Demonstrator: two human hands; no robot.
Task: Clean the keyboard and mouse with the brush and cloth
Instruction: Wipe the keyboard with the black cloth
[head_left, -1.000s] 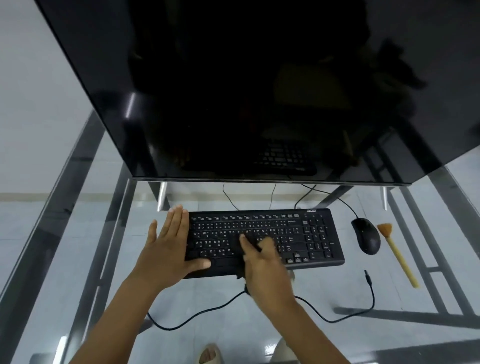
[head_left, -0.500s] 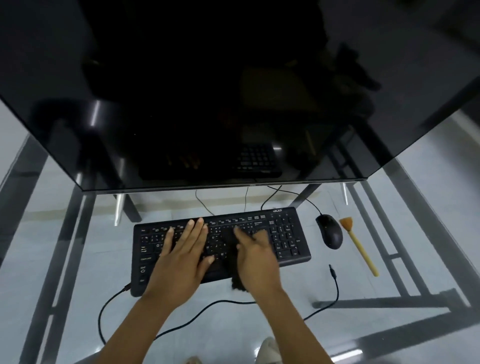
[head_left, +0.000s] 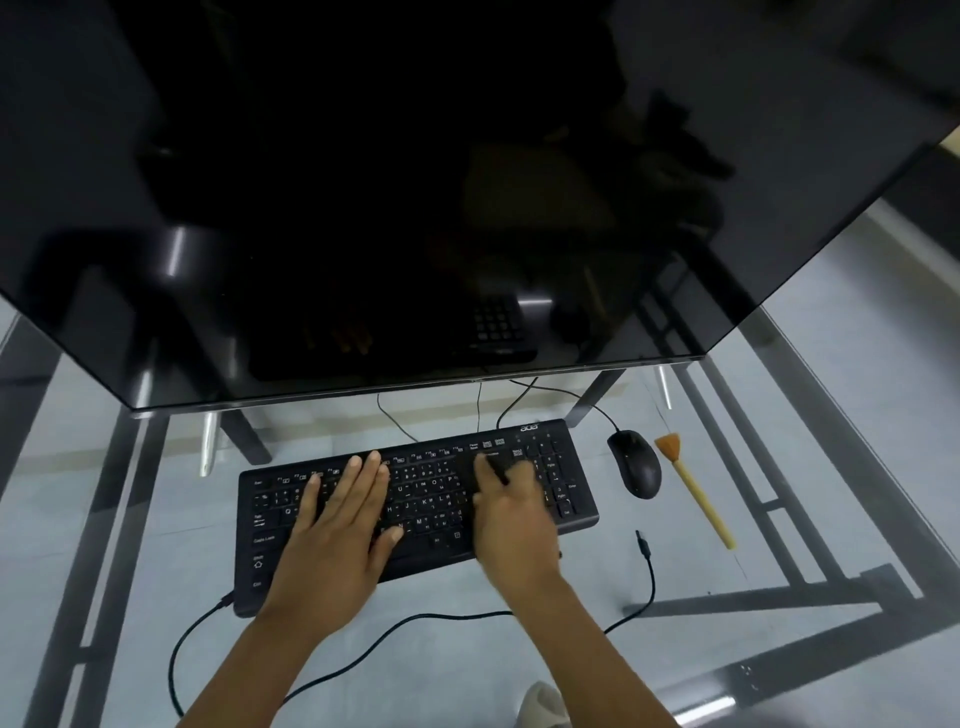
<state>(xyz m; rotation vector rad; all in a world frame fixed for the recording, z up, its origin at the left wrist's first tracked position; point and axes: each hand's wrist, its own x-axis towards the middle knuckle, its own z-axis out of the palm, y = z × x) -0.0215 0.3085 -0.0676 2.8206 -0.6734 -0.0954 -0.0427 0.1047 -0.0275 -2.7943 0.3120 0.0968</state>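
- The black monitor (head_left: 415, 182) fills the upper two thirds of the frame, more of it than a second ago; its dark screen mirrors the keyboard and hands faintly.
- The glass table (head_left: 810, 415) spans the rest, with dark metal frame bars under the glass at the left and right and a pale tiled floor seen through it.
- The black keyboard (head_left: 571, 467) lies at lower centre, just below the monitor's bottom edge, tilted so its right end sits higher in the frame. A second ago it sat further right and more level in the view, and its left end was hidden by the left hand.
- The left hand (head_left: 337, 530) lies flat on the left-centre keys with straight, spread fingers, gripping nothing. A second ago it rested over the keyboard's left edge; half a second ago it was already on the keys.
- The right hand (head_left: 511, 512) presses a dark cloth (head_left: 470, 475) onto the keys right of centre, near the number pad; it is blurred, and how the fingers take the cloth cannot be told. Earlier it worked nearer the keyboard's middle and front edge.
- A black cable (head_left: 649, 577) loops across the glass below the keyboard, its free plug end at lower right.
- The black mouse (head_left: 635, 463) sits just right of the keyboard, untouched as before.
- The brush (head_left: 693, 491), with an orange tuft and a pale wooden handle, lies just right of the mouse, unmoved on the glass.
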